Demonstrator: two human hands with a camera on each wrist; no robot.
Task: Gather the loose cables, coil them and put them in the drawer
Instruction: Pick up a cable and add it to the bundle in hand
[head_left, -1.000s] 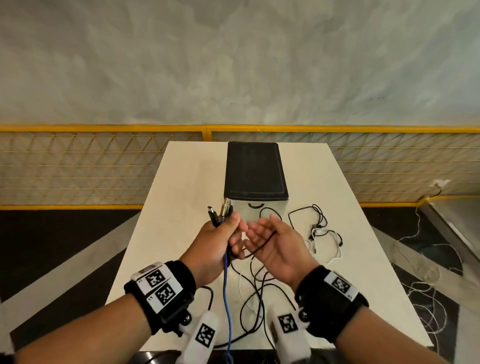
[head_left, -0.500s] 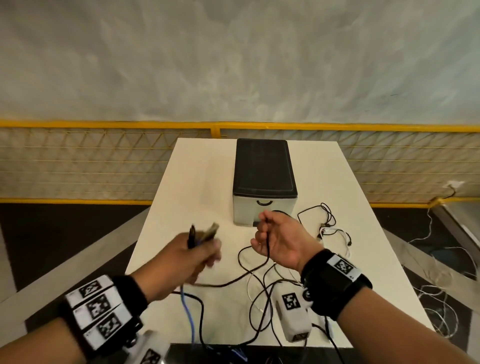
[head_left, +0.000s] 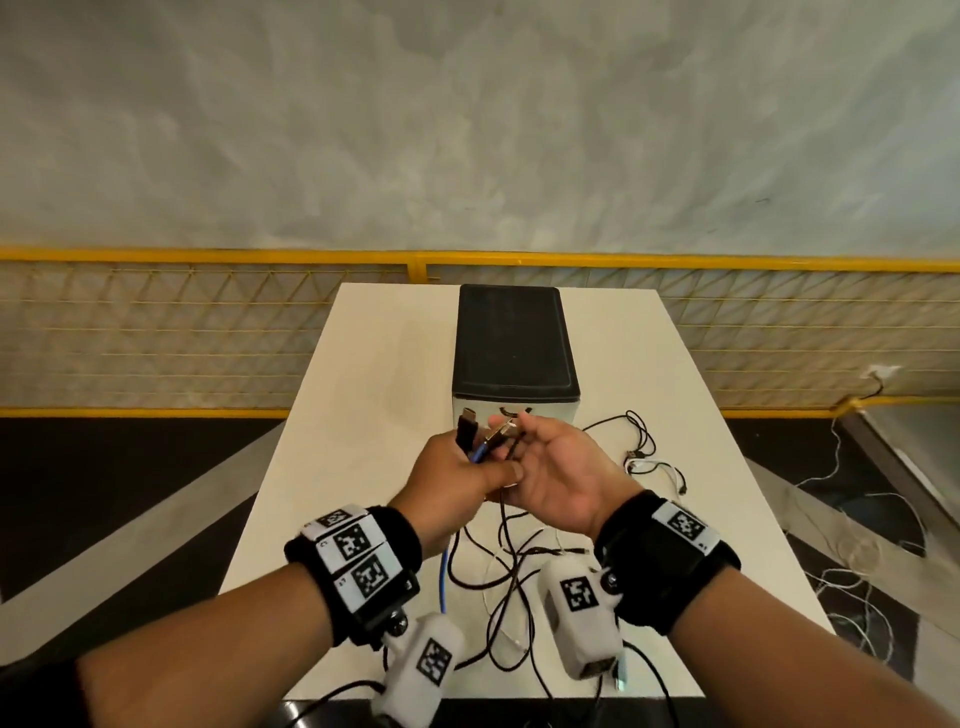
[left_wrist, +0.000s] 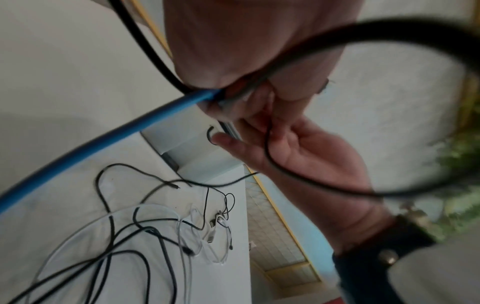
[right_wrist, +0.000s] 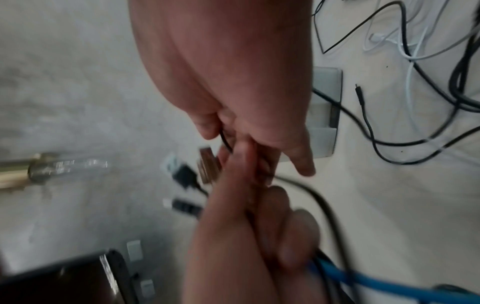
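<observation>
My left hand (head_left: 470, 465) grips a bundle of cable ends above the table: a black plug (head_left: 466, 423), metal plugs (head_left: 500, 430) and a blue cable (head_left: 444, 574) that hangs down to the front edge. Pressed against it, my right hand (head_left: 524, 441) pinches a thin black cable (right_wrist: 224, 139) between thumb and fingers; that cable runs across its palm (left_wrist: 269, 152). The drawer unit (head_left: 514, 338), black on top with a white front, stands just behind the hands with its drawer closed. More loose black and white cables (head_left: 511, 571) lie tangled on the table below the hands.
The white table (head_left: 374, 395) is narrow, and its front edge is under my wrists. Another small pile of black and white cables (head_left: 647, 460) lies right of the drawer unit. A yellow mesh fence (head_left: 156, 332) runs behind. Thin wires (head_left: 857, 566) trail on the floor at right.
My left hand swung out to the left with the bundle, then came back. The right hand, holding the black cable, has met it again in front of the drawer.
</observation>
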